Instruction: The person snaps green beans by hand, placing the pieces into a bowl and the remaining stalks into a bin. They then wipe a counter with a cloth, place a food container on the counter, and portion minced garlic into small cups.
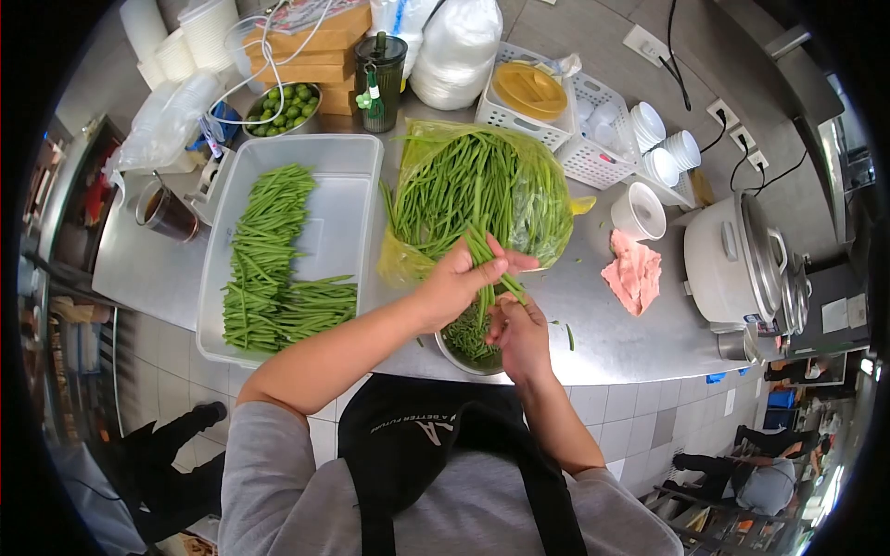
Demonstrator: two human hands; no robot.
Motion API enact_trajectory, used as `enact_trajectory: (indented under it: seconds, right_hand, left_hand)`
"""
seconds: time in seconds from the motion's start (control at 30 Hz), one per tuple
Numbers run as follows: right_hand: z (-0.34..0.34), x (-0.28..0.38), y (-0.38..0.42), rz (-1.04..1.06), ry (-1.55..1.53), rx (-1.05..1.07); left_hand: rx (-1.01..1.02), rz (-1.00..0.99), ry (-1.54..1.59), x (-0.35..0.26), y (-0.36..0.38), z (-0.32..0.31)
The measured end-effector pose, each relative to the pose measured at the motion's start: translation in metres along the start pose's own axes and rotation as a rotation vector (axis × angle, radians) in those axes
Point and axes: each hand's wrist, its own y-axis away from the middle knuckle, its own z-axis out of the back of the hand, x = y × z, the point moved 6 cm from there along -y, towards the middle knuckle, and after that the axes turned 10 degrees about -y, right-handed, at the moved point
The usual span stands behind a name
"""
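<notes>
My left hand [456, 285] is closed round several green beans [482, 248] above a round bowl [443, 350]. Just to its right, my right hand [521, 335] pinches the lower ends of the same beans. Small cut green pieces [470, 335] lie in the bowl, partly hidden by my hands. Behind them, a yellow-green plastic bag [547, 218] lies open, full of long green beans [454, 181]. To the left, a clear plastic tub [336, 218] holds trimmed beans [269, 250] in two groups, with part of its base bare.
Behind the tub are a bowl of green limes [295, 109] and a dark tumbler [380, 82]. White baskets [593, 139], a white cup [638, 211], a pink cloth [633, 271] and a large cooker [728, 250] stand or lie right. A glass [169, 213] stands left. People are in the background.
</notes>
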Motion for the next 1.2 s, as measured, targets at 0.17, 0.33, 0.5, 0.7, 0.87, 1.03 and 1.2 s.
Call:
enact_trajectory:
  seconds: [0.17,0.33,0.5,0.7,0.87,1.03,1.2]
  right_hand:
    - [-0.009,0.008,0.010,0.138,0.381,0.082]
    - [-0.019,0.007,0.015,0.015,0.151,0.135]
    - [-0.015,0.003,0.010,0.059,0.202,0.132]
    - [-0.005,-0.011,0.004,-0.276,-0.246,-0.035]
    - [-0.009,-0.002,0.016,-0.166,-0.021,0.102]
    - [-0.017,0.004,0.023,-0.141,0.077,0.143]
    - [-0.016,-0.001,0.021,-0.101,0.190,0.128]
  left_hand:
    - [-0.033,-0.046,0.106,-0.009,-0.001,0.008]
    - [-0.029,-0.055,0.067,-0.007,-0.002,0.006]
    - [0.010,-0.073,-0.052,-0.010,-0.001,0.001]
    - [0.084,0.025,-0.038,-0.001,0.005,-0.014]
    - [-0.010,-0.099,-0.075,-0.014,0.000,0.000]
    - [-0.040,-0.124,-0.011,-0.012,-0.002,0.003]
    - [-0.008,-0.151,-0.089,-0.014,-0.001,0.000]
